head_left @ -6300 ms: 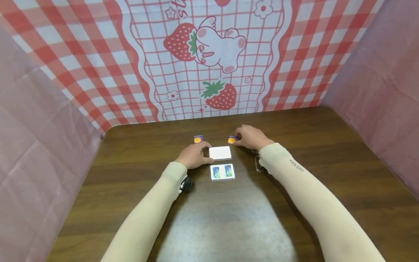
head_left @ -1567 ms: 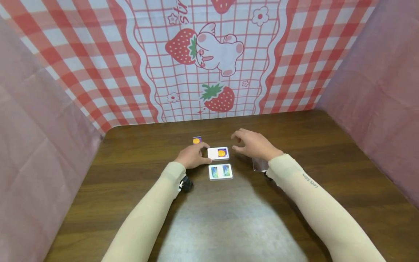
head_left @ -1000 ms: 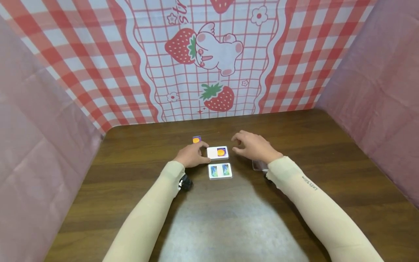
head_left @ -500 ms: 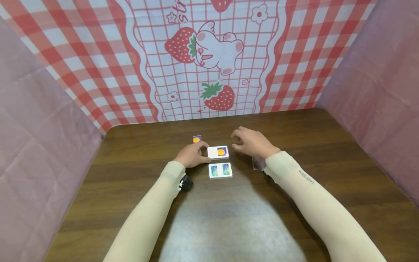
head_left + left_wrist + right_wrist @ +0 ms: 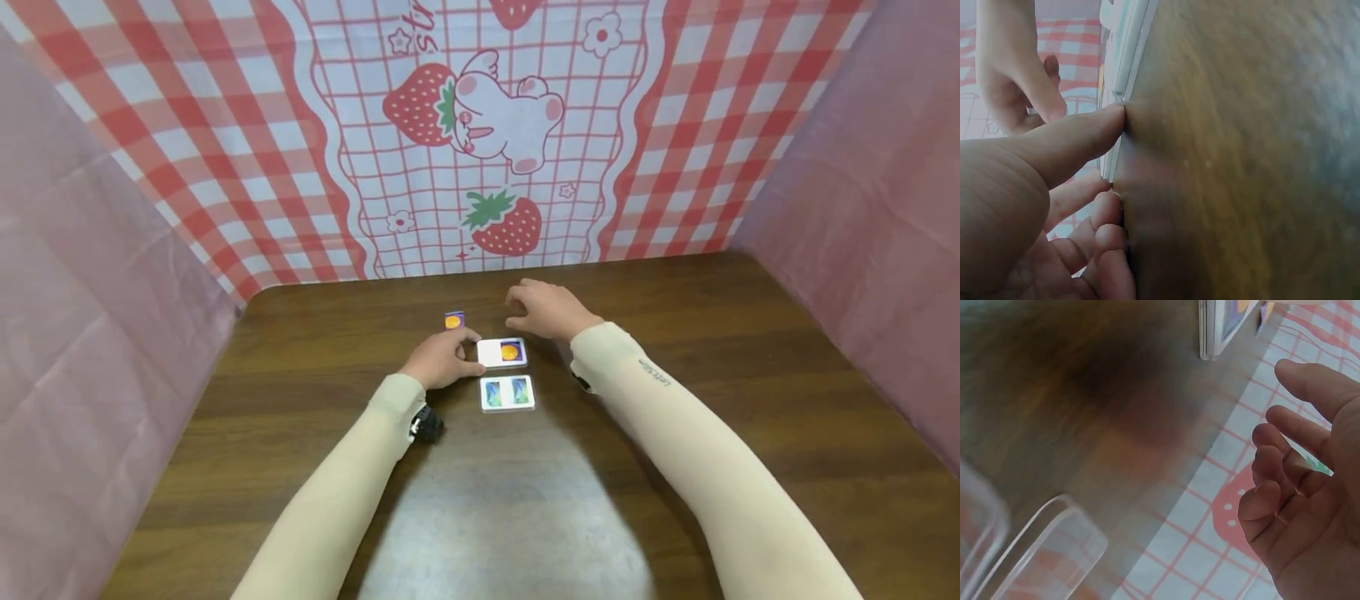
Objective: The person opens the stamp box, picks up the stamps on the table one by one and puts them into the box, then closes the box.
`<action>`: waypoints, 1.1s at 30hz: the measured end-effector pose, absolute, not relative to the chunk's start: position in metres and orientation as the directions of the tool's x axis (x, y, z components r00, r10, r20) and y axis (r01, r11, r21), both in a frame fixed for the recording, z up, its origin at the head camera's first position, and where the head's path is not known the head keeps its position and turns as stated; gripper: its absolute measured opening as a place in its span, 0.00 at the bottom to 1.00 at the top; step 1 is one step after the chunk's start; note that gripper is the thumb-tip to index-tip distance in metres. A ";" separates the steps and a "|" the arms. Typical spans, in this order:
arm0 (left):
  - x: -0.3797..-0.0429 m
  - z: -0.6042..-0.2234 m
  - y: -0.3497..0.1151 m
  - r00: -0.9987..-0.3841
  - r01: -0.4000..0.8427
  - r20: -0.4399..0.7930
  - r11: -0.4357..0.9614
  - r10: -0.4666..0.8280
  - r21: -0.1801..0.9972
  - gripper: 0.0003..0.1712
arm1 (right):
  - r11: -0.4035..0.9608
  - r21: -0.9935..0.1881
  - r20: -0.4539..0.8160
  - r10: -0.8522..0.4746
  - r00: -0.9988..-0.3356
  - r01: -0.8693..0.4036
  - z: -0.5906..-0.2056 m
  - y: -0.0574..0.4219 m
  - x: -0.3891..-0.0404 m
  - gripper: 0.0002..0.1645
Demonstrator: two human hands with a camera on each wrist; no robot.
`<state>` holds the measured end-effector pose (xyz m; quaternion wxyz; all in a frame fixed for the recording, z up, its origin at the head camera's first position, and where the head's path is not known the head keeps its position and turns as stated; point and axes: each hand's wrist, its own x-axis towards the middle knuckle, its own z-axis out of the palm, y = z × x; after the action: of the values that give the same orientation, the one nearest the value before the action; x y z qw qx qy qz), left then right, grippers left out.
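In the head view, a flat white rectangular case [image 5: 489, 353] lies mid-table, with an orange-and-purple picture on its right half. My left hand [image 5: 438, 358] holds this case at its left end, index finger at the far corner and thumb [image 5: 1100, 134] at the near one. A loose small orange-and-purple picture [image 5: 454, 320] is just beyond the left fingers. My right hand [image 5: 551, 310] hovers past the case's far right corner, fingers loosely bent, nothing in them; the right wrist view shows this bare palm too. Nearer me sits a second white case [image 5: 506, 393] with two blue-green pictures.
Two clear plastic covers [image 5: 1063, 544] lie on the right, mostly under the right forearm in the head view. A checked strawberry cloth [image 5: 487, 250] hangs behind the brown wooden table [image 5: 675, 333]. Pink cloth [image 5: 847, 208] flanks both sides.
Several seconds ago the right hand held an orange-and-purple picture; that picture now lies on the case's right half. Lately the right hand moved left and away from me. The left hand stays put.
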<state>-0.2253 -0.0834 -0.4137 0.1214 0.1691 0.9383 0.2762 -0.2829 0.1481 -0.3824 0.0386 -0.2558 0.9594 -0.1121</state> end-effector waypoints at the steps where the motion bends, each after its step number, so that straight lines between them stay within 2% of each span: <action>1: -0.225 -0.414 -0.084 -0.913 0.251 -0.135 0.790 0.385 0.559 0.32 | 0.845 -0.225 -0.023 -0.503 -0.864 -0.486 -0.384 0.144 -0.285 0.23; 14: -0.225 -0.415 -0.088 -0.921 0.231 -0.128 0.780 0.369 0.582 0.31 | 0.835 -0.161 -0.106 -0.545 -0.832 -0.526 -0.390 0.091 -0.306 0.23; 20: -0.227 -0.414 -0.087 -0.912 0.253 -0.126 0.776 0.391 0.578 0.30 | 0.830 -0.194 -0.139 -0.552 -0.823 -0.524 -0.398 0.081 -0.314 0.20; 27: -0.227 -0.415 -0.086 -0.912 0.253 -0.126 0.775 0.391 0.579 0.29 | 0.815 -0.208 -0.122 -0.570 -0.813 -0.541 -0.404 0.078 -0.321 0.26; 33: -0.229 -0.417 -0.086 -0.913 0.257 -0.115 0.772 0.390 0.582 0.29 | 0.788 -0.218 -0.129 -0.608 -0.783 -0.576 -0.404 0.072 -0.321 0.25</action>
<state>-0.2294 -0.0857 -0.4168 0.1151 0.1732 0.9342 0.2900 -0.3206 0.0717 -0.4040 0.0963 -0.3148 0.9406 -0.0834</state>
